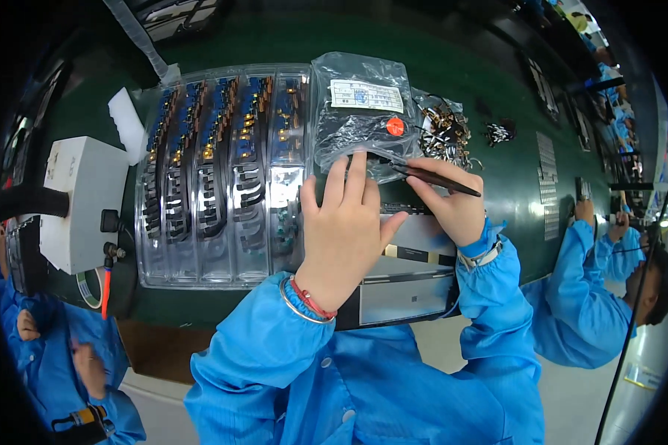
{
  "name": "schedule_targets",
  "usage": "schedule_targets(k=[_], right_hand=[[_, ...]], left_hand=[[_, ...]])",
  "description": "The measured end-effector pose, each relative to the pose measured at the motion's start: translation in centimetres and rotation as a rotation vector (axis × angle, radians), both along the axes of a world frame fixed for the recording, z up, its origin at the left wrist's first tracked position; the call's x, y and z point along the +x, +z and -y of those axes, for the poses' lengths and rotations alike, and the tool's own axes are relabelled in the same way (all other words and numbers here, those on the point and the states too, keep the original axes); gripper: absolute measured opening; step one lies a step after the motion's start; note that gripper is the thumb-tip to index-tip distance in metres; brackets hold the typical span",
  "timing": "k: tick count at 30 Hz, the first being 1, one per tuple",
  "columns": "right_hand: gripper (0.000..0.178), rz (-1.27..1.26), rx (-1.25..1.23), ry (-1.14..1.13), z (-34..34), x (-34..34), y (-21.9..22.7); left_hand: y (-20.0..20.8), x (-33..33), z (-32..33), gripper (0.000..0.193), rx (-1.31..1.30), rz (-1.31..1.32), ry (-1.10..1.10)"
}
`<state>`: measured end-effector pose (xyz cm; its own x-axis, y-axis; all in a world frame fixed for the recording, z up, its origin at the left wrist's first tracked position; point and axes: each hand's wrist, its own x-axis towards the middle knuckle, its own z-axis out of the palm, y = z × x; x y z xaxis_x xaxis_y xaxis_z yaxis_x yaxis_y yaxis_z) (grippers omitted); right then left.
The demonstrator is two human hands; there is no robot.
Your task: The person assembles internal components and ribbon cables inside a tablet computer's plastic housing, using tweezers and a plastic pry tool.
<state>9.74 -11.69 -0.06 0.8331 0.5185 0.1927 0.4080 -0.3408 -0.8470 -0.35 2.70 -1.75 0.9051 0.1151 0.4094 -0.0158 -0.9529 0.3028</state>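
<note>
A clear plastic bag [360, 104] with a white label and a round orange sticker lies on the table, with dark contents. My left hand [341, 226] reaches over its lower edge, fingers stretched out and spread, fingertips touching the plastic. Pinched in my right hand [456, 211] is a pair of black tweezers [445, 181], its tips pointing left at the bag's lower right corner. Whether the tips hold anything is too small to tell. Below the hands sits a flat grey and black device [404, 297], partly covered by my left hand.
Left of the bag stands a clear compartment tray [200, 278] with rows of blue, gold and black small parts. A pile of thin cables [444, 133] lies right of the bag, with a smaller pile of metal pieces [500, 132] beyond. A white box [89, 204] is far left. Co-workers sit on both sides.
</note>
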Motion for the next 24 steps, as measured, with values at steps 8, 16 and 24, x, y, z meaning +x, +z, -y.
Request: schedule_targets(k=[8,16,24], right_hand=[[0.023,0.191,-0.162,0.033,-0.41,0.27,0.21],[0.020,0.160,-0.156,-0.007,-0.28,0.08,0.27],[0.019,0.168,-0.186,0.007,-0.39,0.19,0.25]], left_hand=[[0.02,-0.18,-0.11,0.049,-0.052,-0.059,-0.009],[0.05,-0.36,-0.11,0.048,-0.075,-0.069,-0.013],[0.12,-0.34,-0.14,0.047,-0.074,-0.068,-0.016]])
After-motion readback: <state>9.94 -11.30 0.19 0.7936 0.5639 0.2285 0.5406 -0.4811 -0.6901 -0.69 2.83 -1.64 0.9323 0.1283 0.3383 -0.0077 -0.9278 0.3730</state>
